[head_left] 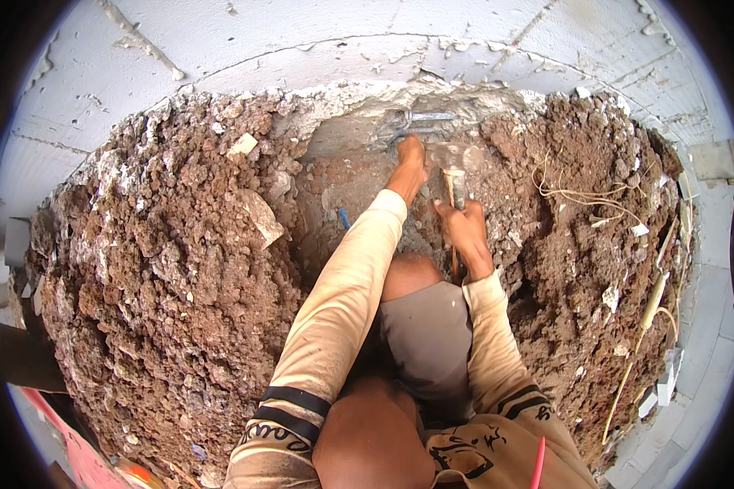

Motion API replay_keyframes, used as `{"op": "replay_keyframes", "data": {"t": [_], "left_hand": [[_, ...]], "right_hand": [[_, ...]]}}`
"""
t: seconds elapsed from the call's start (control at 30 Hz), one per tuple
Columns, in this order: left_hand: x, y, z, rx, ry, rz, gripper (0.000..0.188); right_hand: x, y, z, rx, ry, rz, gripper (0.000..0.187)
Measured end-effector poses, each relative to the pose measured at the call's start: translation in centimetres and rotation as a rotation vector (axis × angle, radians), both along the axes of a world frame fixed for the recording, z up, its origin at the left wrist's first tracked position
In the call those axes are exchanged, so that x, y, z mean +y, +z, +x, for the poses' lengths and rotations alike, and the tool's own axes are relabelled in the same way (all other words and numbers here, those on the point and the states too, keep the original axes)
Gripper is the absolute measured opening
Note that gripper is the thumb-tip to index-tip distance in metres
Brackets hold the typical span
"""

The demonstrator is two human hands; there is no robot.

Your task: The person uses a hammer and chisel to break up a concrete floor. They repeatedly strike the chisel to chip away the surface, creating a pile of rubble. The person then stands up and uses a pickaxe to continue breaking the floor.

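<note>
Right hand [465, 232] round a hammer [454, 175], left hand [411, 159] just beside it

Head view: the hammer is over loose dirt [196, 244] — probably head-heavy, stiff, best gripped low. Whether the left hand is empty or holding, I cannot tell.

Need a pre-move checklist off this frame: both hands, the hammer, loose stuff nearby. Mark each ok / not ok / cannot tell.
1. Right hand closed around the hammer handle: ok.
2. Left hand well clear of the hammer head: not ok, it is right beside it in view.
3. Left hand's grip: cannot tell, fingers mostly hidden; a metal-looking bar shows just beyond.
4. Gloves on: not ok, both hands bare.
5. Pale strands apart from both hands: ok, they lie on the soil to the right.
6. Hammer head condition: cannot tell, blurred.
</note>
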State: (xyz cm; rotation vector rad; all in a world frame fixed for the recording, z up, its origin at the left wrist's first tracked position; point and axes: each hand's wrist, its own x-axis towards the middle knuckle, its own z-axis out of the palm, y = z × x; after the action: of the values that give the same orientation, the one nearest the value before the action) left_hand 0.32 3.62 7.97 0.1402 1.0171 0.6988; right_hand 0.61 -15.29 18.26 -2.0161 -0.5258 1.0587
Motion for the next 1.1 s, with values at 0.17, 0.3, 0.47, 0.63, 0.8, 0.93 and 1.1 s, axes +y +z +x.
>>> {"op": "replay_keyframes", "data": {"t": [0.17, 0.3, 0.47, 0.63, 0.8, 0.93, 1.1], "left_hand": [[-2.0, -0.4, -1.3, -0.134, 0.045, -0.070, 0.009], [-2.4, 1.1, 0.2, -0.061, 0.045, -0.151, 0.017], [-0.7, 1.7, -0.7, -0.050, -0.020, -0.037, 0.014], [-2.1, 0.1, -1.8, -0.117, 0.090, -0.088, 0.010], [-2.0, 1.1, -0.2, -0.153, 0.008, -0.071, 0.011], [-3.9, 0.5, -0.2, -0.168, -0.002, 0.002, 0.013], [-2.2, -0.7, -2.1, -0.197, 0.078, -0.106, 0.007]], "right_hand": [[-2.2, 13.1, 1.1, -0.093, -0.117, 0.903, 0.026], [-0.1, 10.0, 1.2, -0.032, -0.005, 1.380, 0.028], [-1.2, 0.6, 1.0, 0.131, -0.043, -0.050, 0.018], [-2.4, 13.1, 0.3, -0.140, -0.204, 0.841, 0.033], [0.2, 4.7, -0.1, -0.041, -0.233, 1.034, 0.034], [-0.8, -0.9, 1.8, 0.139, -0.127, 0.055, 0.025], [-1.3, 15.1, 0.7, -0.245, -0.145, 0.897, 0.038]]}}
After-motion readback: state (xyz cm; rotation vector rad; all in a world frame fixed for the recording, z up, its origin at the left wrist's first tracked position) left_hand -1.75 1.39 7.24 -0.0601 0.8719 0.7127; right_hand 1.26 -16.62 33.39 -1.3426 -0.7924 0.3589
